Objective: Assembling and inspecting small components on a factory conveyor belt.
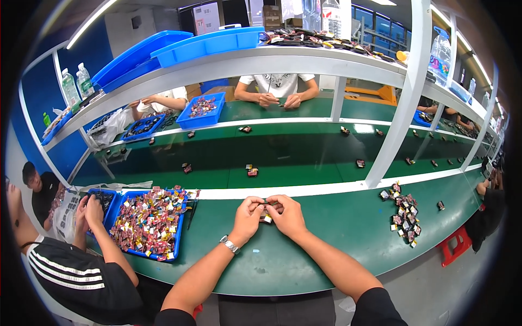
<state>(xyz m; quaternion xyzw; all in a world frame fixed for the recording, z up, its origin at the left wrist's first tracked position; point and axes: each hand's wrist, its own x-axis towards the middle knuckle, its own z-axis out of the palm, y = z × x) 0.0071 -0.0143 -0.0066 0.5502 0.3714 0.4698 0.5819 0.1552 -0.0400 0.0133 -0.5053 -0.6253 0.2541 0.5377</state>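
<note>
Both of my hands meet over the green bench (304, 263), thumbs and fingertips pressed together on one small dark part with a white and yellow patch (266, 219). My left hand (248, 218), with a watch at its wrist, closes on the part's left side. My right hand (287, 216) pinches it from the right. Fingers cover most of the part, so its exact kind is hidden. Left of my hands stands a blue tray (177, 250) heaped with small red, white and yellow parts (147, 223). A loose pile of similar dark parts (403, 214) lies to the right.
A white rail (315, 190) divides my bench from the green conveyor (304, 173), which carries scattered parts. A slanted white post (399, 125) and an overhead shelf (228, 64) frame the far side. A co-worker's hands (89, 213) are close at left; another person sits opposite.
</note>
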